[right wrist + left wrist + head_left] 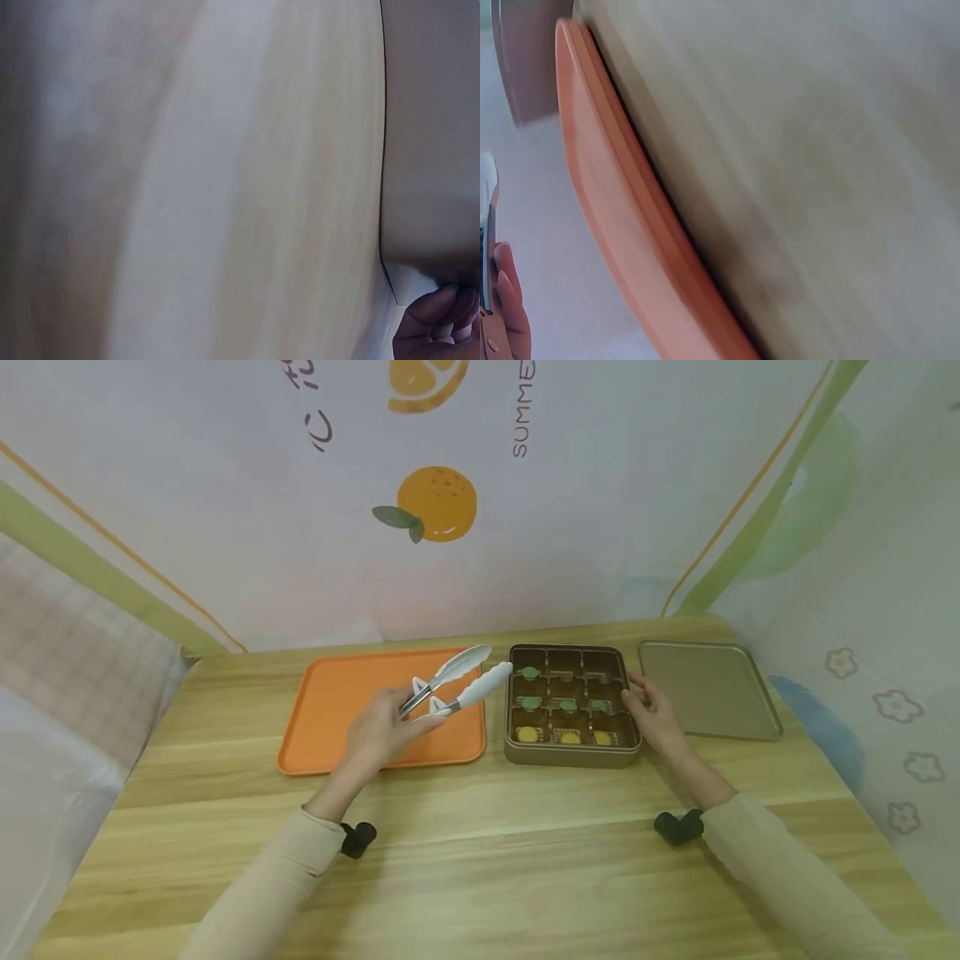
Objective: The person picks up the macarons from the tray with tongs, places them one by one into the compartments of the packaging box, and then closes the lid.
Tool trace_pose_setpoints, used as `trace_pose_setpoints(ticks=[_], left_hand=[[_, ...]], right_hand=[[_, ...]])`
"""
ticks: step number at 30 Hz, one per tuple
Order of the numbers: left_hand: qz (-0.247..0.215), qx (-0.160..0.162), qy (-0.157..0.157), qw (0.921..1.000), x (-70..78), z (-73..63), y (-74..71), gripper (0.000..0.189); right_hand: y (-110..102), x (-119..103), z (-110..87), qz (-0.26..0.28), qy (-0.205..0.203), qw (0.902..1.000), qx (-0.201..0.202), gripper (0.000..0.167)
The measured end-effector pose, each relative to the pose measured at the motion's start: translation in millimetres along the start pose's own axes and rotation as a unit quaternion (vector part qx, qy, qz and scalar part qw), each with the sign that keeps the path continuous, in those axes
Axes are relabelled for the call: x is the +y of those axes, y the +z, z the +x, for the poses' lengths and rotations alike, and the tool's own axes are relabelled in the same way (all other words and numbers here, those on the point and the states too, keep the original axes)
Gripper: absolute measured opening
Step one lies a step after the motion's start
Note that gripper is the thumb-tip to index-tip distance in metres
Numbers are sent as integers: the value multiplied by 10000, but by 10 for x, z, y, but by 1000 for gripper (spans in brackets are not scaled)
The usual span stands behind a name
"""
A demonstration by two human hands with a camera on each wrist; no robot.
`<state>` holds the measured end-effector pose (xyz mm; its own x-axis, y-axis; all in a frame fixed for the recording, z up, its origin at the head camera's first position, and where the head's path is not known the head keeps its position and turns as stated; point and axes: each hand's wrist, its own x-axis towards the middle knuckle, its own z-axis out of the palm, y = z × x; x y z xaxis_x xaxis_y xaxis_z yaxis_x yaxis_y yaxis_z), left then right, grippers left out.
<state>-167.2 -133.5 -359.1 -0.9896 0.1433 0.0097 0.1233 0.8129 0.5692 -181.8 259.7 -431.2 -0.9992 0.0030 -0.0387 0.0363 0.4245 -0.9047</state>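
In the head view my left hand [377,727] grips a pair of tongs [480,683] with metal arms and white scalloped tips. The tongs are spread apart above the orange tray [318,760], their tips pointing toward a brown box [573,756]. My right hand [654,714] holds the box at its right side, thumb at the rim. Dividers split the box into several compartments. Yellow round pieces [528,735] lie in the front row; green pieces [530,702] lie in the middle row and the left column. The left wrist view catches only part of the fingers [510,300] and tongs.
A flat brown lid or tray [708,689] lies right of the box, behind my right hand. Everything stands on a wood-grain table [480,860]. A printed cloth [570,543] hangs along the table's back edge, with more cloth at both sides.
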Motion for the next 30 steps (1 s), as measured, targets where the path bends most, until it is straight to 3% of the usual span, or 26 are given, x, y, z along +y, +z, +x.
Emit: trace_pose_setpoints(ticks=[7, 12, 15, 19, 21, 25, 30], left_hand=[[-37, 768, -269, 9967, -531, -214, -286, 44], [200, 1549, -316, 9872, -948, -389, -454, 42], [149, 1654, -742, 9833, -1182, -503, -540, 42], [160, 1340, -1820, 9740, -1421, -633, -644, 51], [199, 1256, -2194, 9673, -1501, -674, -673, 55], [121, 992, -2580, 9610, -1605, -709, -706, 62], [162, 646, -2704, 9604, -1694, -738, -749, 76]], right_hand=[[-52, -27, -54, 13, -21, 10000, 76, 56], [-80, -25, -73, -123, -100, 9998, 140, 56], [-91, -19, -80, -153, -181, 9996, 181, 56], [-113, -14, -95, -137, -270, 9993, 222, 55], [-126, -9, -100, -144, -322, 9991, 231, 55], [-141, 5, -108, -218, -322, 9989, 266, 54], [-94, 3, -85, -419, -281, 9984, 261, 52]])
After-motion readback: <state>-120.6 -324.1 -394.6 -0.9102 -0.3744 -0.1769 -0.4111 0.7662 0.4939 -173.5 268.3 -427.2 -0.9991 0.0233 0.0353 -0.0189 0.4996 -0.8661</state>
